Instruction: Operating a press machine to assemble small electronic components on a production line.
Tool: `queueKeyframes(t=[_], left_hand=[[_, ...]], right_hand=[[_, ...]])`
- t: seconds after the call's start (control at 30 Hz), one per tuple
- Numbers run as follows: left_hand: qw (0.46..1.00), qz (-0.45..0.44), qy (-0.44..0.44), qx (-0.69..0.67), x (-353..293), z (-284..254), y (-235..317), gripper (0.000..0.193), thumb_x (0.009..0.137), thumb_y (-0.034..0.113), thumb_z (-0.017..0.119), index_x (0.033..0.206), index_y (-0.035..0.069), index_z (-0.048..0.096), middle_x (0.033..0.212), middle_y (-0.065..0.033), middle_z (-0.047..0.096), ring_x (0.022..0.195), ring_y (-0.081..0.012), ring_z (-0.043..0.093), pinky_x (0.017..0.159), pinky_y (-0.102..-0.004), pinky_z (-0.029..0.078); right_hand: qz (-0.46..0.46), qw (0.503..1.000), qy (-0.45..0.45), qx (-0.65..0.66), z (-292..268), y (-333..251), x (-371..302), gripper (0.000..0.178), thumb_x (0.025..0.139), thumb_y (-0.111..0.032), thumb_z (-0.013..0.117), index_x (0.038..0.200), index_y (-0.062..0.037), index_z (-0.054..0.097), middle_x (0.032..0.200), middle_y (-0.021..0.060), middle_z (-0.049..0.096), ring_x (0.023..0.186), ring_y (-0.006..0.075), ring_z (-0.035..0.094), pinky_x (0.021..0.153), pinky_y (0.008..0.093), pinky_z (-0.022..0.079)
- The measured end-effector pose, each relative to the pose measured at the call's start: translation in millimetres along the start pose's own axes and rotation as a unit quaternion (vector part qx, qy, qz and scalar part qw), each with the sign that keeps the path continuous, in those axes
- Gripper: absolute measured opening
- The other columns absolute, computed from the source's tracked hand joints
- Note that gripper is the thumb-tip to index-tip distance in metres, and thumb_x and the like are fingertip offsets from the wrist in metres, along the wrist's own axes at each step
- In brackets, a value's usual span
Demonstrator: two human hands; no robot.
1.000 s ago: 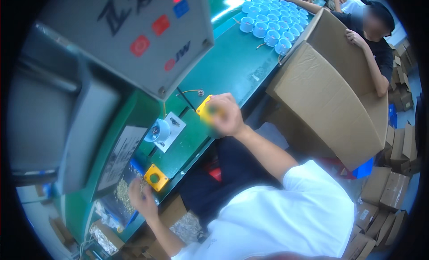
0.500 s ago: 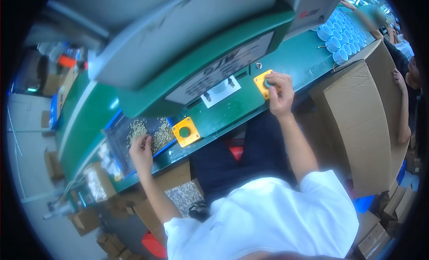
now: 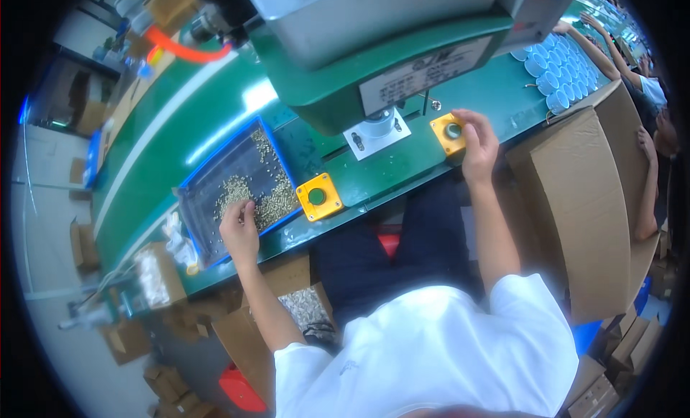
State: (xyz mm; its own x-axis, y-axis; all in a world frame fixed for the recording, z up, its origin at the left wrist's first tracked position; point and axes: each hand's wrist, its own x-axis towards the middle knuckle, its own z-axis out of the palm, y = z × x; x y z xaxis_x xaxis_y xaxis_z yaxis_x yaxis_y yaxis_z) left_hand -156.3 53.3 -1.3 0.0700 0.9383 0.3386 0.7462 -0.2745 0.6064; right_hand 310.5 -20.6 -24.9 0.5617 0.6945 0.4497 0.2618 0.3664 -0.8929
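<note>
My left hand point(image 3: 240, 230) is over the near part of a blue-rimmed tray point(image 3: 192, 227), its fingers curled together at a heap of small metallic pieces point(image 3: 277, 204). Whatever those fingertips hold is too small to make out. To the right, my right hand point(image 3: 480, 146) hovers at the edge of a yellow button box point(image 3: 447, 135) with a green button, thumb and fingers apart and holding nothing. A second yellow button box point(image 3: 319, 196) sits beside the tray. Between the boxes, a white cylindrical fixture on a metal plate point(image 3: 377, 135) lies under the green press machine point(image 3: 388, 73).
Rows of light blue cups point(image 3: 557, 73) stand at the far right of the green bench point(image 3: 302, 242). A large cardboard box point(image 3: 575, 202) is right of my arm, with other people's arms beyond. Below my left arm, an open carton point(image 3: 305, 306) holds small silvery pieces.
My right hand has come off the green button and its fingers have lifted to the box's edge. My left hand stays at the pieces in the tray. The view has shifted, showing more of the tray.
</note>
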Motion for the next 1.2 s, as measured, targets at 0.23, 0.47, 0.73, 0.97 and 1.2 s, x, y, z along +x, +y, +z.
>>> queueKeyframes(t=[0.23, 0.47, 0.73, 0.97, 1.2], left_hand=[[1.0, 0.014, 0.011, 0.005, 0.7, 1.0, -2.3, 0.01, 0.096, 0.009, 0.072, 0.099, 0.0, 0.072, 0.093, -0.0125, 0.072, 0.076, -0.0242, 0.066, 0.069, -0.0339, 0.051], [0.999, 0.017, 0.022, 0.033, -2.9, -2.6, 2.0, 0.014, 0.096, 0.012, 0.073, 0.1, -0.002, 0.073, 0.09, -0.012, 0.072, 0.072, -0.019, 0.064, 0.068, -0.0314, 0.05], [0.999, 0.01, 0.023, 0.041, -3.3, 7.8, -8.7, 0.017, 0.096, 0.015, 0.074, 0.101, -0.001, 0.074, 0.088, -0.0127, 0.073, 0.068, -0.0202, 0.064, 0.066, -0.0331, 0.05], [0.998, -0.006, 0.033, 0.05, 3.0, 2.9, 2.3, 0.017, 0.096, 0.016, 0.073, 0.101, -0.001, 0.075, 0.086, -0.0134, 0.073, 0.068, -0.0208, 0.064, 0.066, -0.0343, 0.051], [0.999, 0.001, 0.027, 0.041, 2.7, 6.0, 2.6, 0.016, 0.095, 0.016, 0.074, 0.098, 0.0, 0.076, 0.086, -0.0143, 0.073, 0.069, -0.0225, 0.066, 0.068, -0.0354, 0.051]], right_hand=[[-0.127, 0.986, -0.041, -0.096, 20.6, -47.7, 1.1, 0.029, 0.089, -0.006, 0.067, 0.118, 0.0, 0.066, 0.117, 0.0153, 0.071, 0.108, 0.028, 0.068, 0.097, 0.0357, 0.051], [-0.084, 0.985, -0.131, -0.076, 45.9, -68.4, -4.9, 0.046, 0.085, -0.013, 0.075, 0.128, 0.0001, 0.062, 0.129, 0.0144, 0.065, 0.118, 0.0291, 0.062, 0.103, 0.0394, 0.047], [-0.125, 0.968, -0.142, -0.167, 76.9, -92.7, 33.4, 0.059, 0.077, -0.02, 0.088, 0.127, -0.001, 0.064, 0.123, 0.0121, 0.065, 0.114, 0.0259, 0.064, 0.098, 0.0392, 0.052], [-0.049, 0.996, 0.059, 0.041, 16.0, -25.9, 104.0, 0.061, 0.077, -0.027, 0.089, 0.126, -0.0022, 0.063, 0.112, 0.011, 0.071, 0.103, 0.0221, 0.07, 0.095, 0.0348, 0.054], [-0.051, 0.932, -0.012, -0.358, 27.7, 161.9, 272.4, 0.07, 0.085, -0.04, 0.079, 0.141, -0.008, 0.053, 0.121, 0.0224, 0.072, 0.112, 0.0404, 0.069, 0.098, 0.0478, 0.054]])
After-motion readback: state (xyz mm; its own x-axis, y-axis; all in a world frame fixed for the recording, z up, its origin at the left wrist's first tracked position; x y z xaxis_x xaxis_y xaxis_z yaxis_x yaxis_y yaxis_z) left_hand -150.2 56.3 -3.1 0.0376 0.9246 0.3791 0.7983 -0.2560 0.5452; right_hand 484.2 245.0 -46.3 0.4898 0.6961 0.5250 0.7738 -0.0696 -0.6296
